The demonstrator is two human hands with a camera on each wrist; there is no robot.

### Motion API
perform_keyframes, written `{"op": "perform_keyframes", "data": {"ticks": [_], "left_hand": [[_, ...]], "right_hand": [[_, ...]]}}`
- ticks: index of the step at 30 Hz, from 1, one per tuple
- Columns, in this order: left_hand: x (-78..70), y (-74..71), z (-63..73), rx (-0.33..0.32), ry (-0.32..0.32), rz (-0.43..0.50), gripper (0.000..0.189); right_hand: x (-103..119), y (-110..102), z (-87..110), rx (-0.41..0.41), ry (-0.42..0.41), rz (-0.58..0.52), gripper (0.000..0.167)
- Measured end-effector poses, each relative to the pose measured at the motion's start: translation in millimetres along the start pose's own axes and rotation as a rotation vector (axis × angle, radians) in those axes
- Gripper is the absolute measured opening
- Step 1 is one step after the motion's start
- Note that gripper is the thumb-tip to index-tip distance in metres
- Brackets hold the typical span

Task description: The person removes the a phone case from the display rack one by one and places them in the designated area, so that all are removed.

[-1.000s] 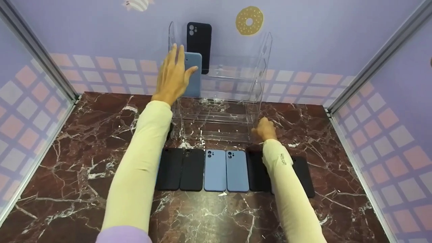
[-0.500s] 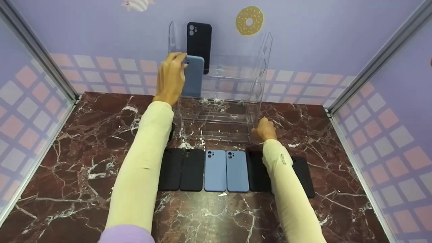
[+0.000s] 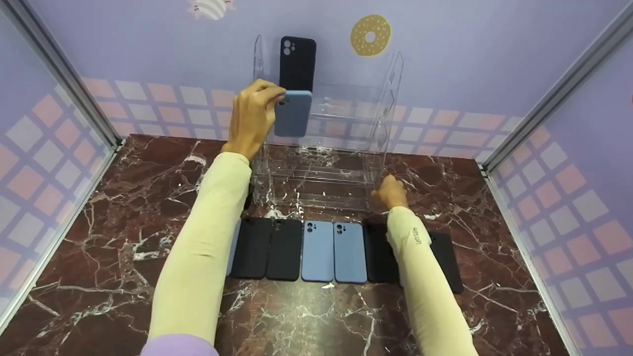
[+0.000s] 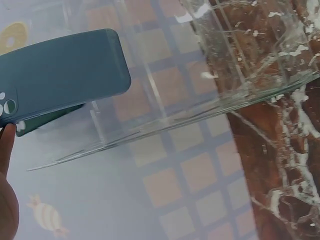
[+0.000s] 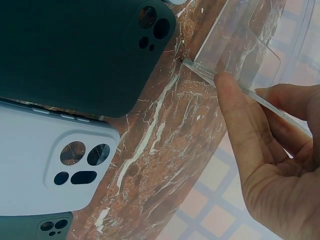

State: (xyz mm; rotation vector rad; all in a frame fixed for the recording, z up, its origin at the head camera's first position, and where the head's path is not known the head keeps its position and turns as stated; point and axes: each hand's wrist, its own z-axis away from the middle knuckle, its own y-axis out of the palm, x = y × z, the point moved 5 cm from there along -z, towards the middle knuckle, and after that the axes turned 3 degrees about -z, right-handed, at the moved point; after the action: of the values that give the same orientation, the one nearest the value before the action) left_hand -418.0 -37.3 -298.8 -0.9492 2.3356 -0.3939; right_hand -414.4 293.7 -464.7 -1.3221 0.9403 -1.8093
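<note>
My left hand [image 3: 251, 117] pinches a blue phone case [image 3: 293, 117] by its upper left corner. In the left wrist view the blue case [image 4: 65, 75] is held in front of the clear tiered stand [image 4: 200, 112], with a finger [image 4: 6, 145] at its camera end. Behind it, a black phone case [image 3: 298, 64] leans upright on the stand's top tier. At the stand's lower right, my right hand [image 3: 391, 192] grips the clear side panel [image 5: 260, 97] between thumb and fingers.
A row of phone cases lies before the stand: blue ones [image 3: 317, 251], black ones [image 3: 284, 249] and, by the right wrist, a white one [image 5: 30, 160]. Purple walls [image 3: 559, 123] enclose the marbled tabletop [image 3: 306, 321] at the back and sides.
My left hand has gone from spread fingers against the blue phone case to pinching its corner. The case has moved right and tilted. My right hand keeps its grip on the stand.
</note>
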Motion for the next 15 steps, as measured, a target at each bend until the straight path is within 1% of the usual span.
{"op": "perform_keyframes", "data": {"ticks": [4,6,8,12,15], "left_hand": [[-13.1,-13.4,-2.4,-0.067,0.127,0.003,0.017],[-18.3,-22.1,-2.9,-0.096,0.172,0.005,0.017],[-21.5,-31.7,-2.9,-0.115,0.202,0.008,0.017],[-19.9,-52.7,0.3,-0.141,0.22,0.024,0.014],[-11.0,-70.3,8.0,-0.161,0.187,0.031,0.012]], "right_hand": [[0,0,1.7,0.002,0.002,-0.005,0.051],[0,0,2.0,0.006,0.005,-0.011,0.05],[0,1,1.6,0.008,0.004,-0.016,0.049],[0,1,0.6,0.01,-0.004,-0.015,0.046],[0,1,1.3,0.016,-0.007,-0.001,0.046]]}}
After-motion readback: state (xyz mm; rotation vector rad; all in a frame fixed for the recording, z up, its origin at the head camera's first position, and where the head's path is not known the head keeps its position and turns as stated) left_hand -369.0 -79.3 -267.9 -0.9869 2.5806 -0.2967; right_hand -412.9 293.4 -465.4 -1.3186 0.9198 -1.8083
